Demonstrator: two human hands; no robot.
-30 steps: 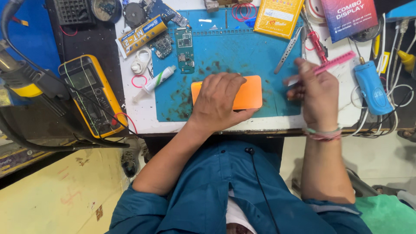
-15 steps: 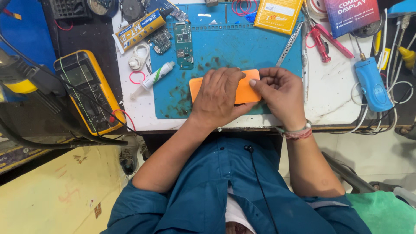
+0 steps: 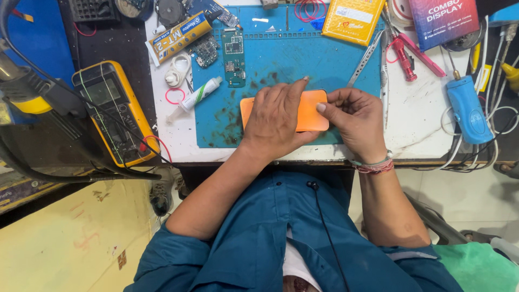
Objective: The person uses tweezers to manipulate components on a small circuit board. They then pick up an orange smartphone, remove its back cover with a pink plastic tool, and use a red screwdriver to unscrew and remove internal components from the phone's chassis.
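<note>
An orange rectangular pad-like phone piece lies on a stained blue work mat. My left hand rests flat on top of it, fingers pressing down. My right hand grips its right edge, thumb on the top face. A green circuit board lies on the mat above my left hand. Metal tweezers lie on the mat above my right hand.
A yellow multimeter sits at the left on a dark surface. A glue tube, a small white syringe tube, a pink-handled tool, a blue handheld device, a yellow packet and cables surround the mat.
My right hand left the pink-handled tool at the right and came over to the orange piece's right edge. My left hand stayed on top of the piece.
</note>
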